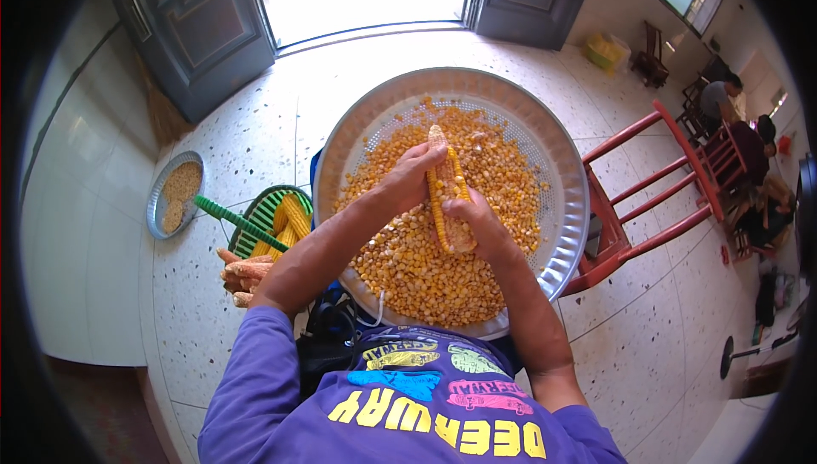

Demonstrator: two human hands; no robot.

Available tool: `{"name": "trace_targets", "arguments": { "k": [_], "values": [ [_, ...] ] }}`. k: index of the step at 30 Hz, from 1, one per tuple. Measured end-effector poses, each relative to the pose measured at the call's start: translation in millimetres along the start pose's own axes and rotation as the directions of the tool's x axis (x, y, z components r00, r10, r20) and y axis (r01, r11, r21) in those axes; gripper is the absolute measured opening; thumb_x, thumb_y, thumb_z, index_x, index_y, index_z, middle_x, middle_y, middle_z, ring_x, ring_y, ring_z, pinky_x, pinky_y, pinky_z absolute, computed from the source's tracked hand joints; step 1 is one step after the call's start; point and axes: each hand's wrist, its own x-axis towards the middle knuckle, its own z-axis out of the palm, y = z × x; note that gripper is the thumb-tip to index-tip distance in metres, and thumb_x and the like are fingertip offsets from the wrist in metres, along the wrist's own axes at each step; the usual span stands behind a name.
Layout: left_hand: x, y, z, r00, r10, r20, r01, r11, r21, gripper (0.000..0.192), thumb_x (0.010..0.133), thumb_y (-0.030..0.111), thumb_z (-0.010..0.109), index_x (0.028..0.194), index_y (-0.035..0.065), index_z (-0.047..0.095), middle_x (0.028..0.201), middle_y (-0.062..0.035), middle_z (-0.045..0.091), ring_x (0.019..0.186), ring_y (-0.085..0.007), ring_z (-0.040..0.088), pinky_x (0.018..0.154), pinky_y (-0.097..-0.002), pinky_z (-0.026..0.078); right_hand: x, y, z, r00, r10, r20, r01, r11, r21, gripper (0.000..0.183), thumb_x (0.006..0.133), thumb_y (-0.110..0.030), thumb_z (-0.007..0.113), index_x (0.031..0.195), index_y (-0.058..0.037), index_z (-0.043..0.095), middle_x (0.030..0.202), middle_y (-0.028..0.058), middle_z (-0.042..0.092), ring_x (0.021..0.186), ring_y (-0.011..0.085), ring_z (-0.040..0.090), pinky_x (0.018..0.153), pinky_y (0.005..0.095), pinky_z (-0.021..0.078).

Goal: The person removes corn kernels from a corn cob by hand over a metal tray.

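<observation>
Both my hands grip one partly shelled corn cob (449,199), held tilted above a wide perforated metal basin (565,209). My left hand (413,174) holds its far upper part, near the pale bare tip. Around the near right side my right hand (479,221) is wrapped, with the thumb on the cob's upper face. Yellow kernel rows remain along the left edge and upper right, while a strip down the middle is mostly stripped. Loose corn kernels (424,279) cover much of the basin's bottom. The fingers under the cob are partly hidden.
Left of the basin stand a green basket (252,218) of yellow corn ears (290,225) and a pile of bare cobs (246,272). A metal bowl of grain (152,209) lies by the wall. A red wooden chair (616,237) adjoins the basin's right. People (718,103) sit far right.
</observation>
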Motion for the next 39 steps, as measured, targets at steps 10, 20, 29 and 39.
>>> {"name": "trace_targets", "arguments": {
  "k": [10, 20, 29, 39],
  "values": [
    [-1, 3, -4, 0.999, -0.018, 0.04, 0.015, 0.997, 0.078, 0.038, 0.101, 0.012, 0.061, 0.134, 0.0002, 0.046, 0.118, -0.0126, 0.062, 0.105, -0.0208, 0.067, 0.094, -0.0395, 0.058, -11, -16, 11, 1.0, -0.011, 0.021, 0.009, 0.996, 0.091, 0.041, 0.091, -0.027, 0.059, 0.122, 0.0001, 0.058, 0.096, 0.0095, 0.068, 0.079, 0.0172, 0.069, 0.066, 0.0309, 0.0585],
    [0, 4, 6, 0.998, 0.015, -0.061, -0.015, 1.0, 0.004, 0.035, 0.104, 0.024, 0.058, 0.129, 0.0015, 0.049, 0.116, -0.0155, 0.063, 0.106, -0.0253, 0.066, 0.095, -0.0426, 0.056, -2, -4, 4, 0.999, -0.034, -0.025, 0.034, 0.999, -0.003, 0.052, 0.089, -0.028, 0.062, 0.13, 0.0028, 0.053, 0.106, 0.0122, 0.068, 0.087, 0.0197, 0.069, 0.074, 0.0326, 0.0588],
    [2, 2, -11, 0.999, 0.003, 0.047, -0.004, 1.0, 0.001, 0.032, 0.107, 0.026, 0.055, 0.126, -0.0002, 0.053, 0.113, -0.0137, 0.064, 0.104, -0.0235, 0.067, 0.093, -0.0422, 0.057, -6, -9, 9, 0.994, -0.093, -0.051, 0.082, 0.979, -0.189, 0.063, 0.089, -0.029, 0.065, 0.139, 0.0044, 0.046, 0.116, 0.013, 0.062, 0.104, 0.02, 0.062, 0.093, 0.0347, 0.0512],
    [2, 10, -7, 0.999, -0.009, 0.053, 0.013, 0.996, -0.088, 0.039, 0.108, 0.037, 0.049, 0.122, 0.0013, 0.057, 0.111, -0.0147, 0.065, 0.105, -0.0248, 0.067, 0.093, -0.0434, 0.057, -11, -18, 0, 0.993, -0.033, 0.113, 0.049, 0.989, -0.139, 0.07, 0.09, -0.035, 0.064, 0.143, 0.0058, 0.043, 0.118, 0.0129, 0.062, 0.105, 0.02, 0.062, 0.093, 0.0341, 0.0517]
  ]
}}
